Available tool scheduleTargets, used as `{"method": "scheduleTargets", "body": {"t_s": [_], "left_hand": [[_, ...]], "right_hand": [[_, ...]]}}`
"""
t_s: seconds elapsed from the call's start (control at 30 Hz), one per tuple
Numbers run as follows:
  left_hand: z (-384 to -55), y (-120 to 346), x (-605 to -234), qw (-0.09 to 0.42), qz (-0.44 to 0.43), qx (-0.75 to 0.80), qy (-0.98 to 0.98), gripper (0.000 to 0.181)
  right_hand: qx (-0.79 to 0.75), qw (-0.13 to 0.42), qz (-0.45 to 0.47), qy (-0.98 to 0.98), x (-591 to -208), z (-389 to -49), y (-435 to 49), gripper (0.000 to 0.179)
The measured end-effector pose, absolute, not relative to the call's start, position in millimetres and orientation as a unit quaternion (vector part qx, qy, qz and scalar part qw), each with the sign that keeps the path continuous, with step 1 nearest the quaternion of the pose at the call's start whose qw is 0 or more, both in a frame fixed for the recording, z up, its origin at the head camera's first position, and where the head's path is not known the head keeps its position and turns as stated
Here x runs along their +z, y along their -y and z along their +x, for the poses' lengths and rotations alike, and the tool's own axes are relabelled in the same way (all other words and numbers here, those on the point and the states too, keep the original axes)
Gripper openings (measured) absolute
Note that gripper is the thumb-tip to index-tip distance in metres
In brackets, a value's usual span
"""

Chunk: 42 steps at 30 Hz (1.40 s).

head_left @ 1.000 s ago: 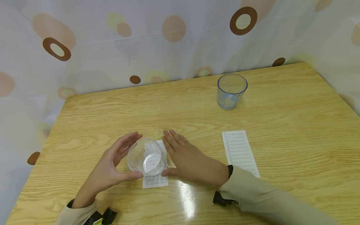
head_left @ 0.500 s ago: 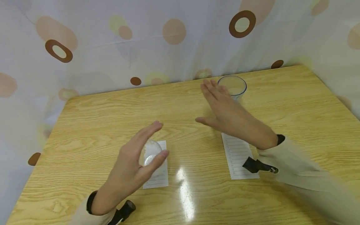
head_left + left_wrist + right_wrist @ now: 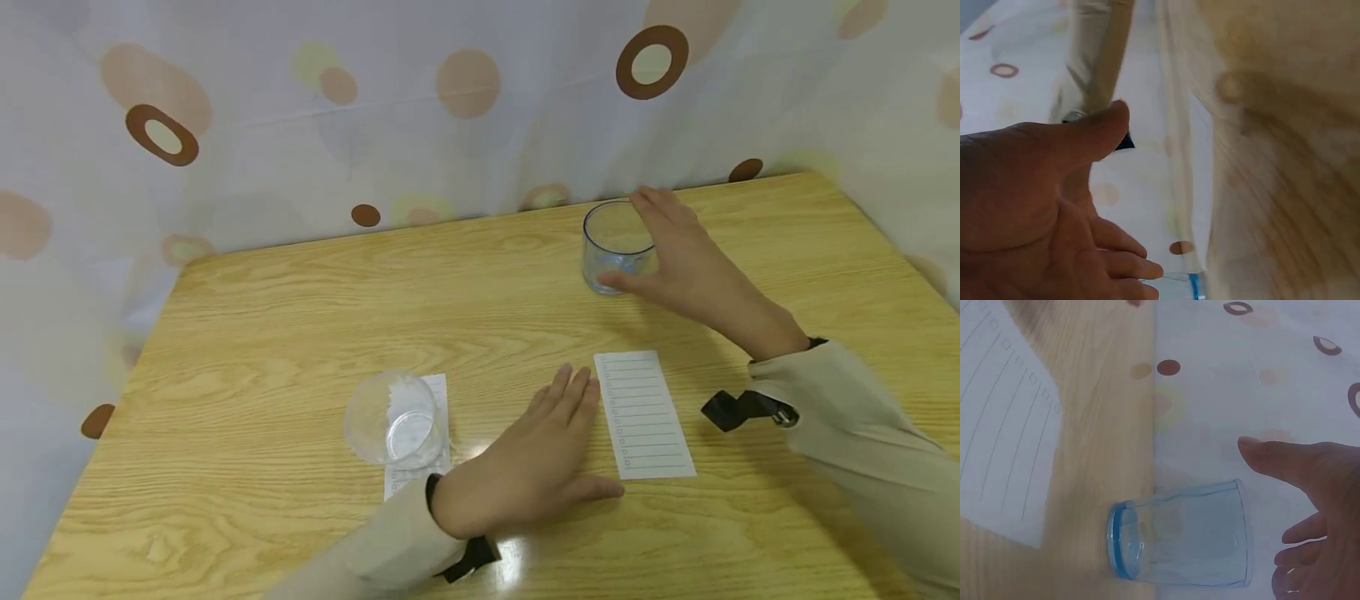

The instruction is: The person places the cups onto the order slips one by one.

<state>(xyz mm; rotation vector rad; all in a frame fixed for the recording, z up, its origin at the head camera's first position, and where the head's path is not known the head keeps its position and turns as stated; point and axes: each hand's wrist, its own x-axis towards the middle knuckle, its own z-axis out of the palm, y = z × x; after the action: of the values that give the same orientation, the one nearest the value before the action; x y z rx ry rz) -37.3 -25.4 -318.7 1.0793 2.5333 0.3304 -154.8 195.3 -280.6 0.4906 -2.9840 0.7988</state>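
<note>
My right hand is stretched out at the right side of a clear cup with a blue rim, fingers and thumb spread. In the right wrist view a gap shows between this hand and the cup's rim; the cup stands upright on the table. My left hand hovers with straight fingers and holds nothing, its fingertips near a lined white paper. A clear round bowl stands at the left, partly over a second lined paper. My left forearm hides that paper's lower end.
The wooden table runs back to a white curtain with brown and beige spots. In the left wrist view, the right sleeve shows beyond the left thumb. Black straps with dark mounts sit at both wrists.
Both hands have left the bowl, which stays by its paper. My right hand has moved far right and back to the blue-rimmed cup; my left hand has moved right across the table.
</note>
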Motion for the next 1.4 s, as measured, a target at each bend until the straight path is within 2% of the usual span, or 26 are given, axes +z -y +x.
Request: {"method": "scheduleTargets", "body": {"t_s": [0.27,0.43,0.9,1.23,1.4], "left_hand": [[-61.8,-2.6,-338.0,0.21,0.361,0.036,-0.908,0.099],[-65.9,-6.3,-342.8,0.219,0.346,0.039,-0.911,0.105],[-70.3,-10.3,-348.8,0.228,0.355,0.006,-0.907,0.106],[-71.4,-11.3,-350.5,0.237,0.359,-0.007,-0.903,0.107],[-71.0,-11.6,-349.5,0.234,0.362,-0.02,-0.902,0.107]], "right_hand": [[0.313,0.009,0.112,0.943,-294.8,-158.1,-204.8,0.108],[0.343,0.032,0.098,0.934,-302.9,-160.7,-205.1,0.109],[0.432,0.004,0.044,0.901,-320.9,-164.6,-208.4,0.113],[0.513,0.008,0.034,0.857,-340.4,-168.4,-207.2,0.11],[0.52,0.038,0.027,0.853,-343.8,-172.5,-204.4,0.1]]}}
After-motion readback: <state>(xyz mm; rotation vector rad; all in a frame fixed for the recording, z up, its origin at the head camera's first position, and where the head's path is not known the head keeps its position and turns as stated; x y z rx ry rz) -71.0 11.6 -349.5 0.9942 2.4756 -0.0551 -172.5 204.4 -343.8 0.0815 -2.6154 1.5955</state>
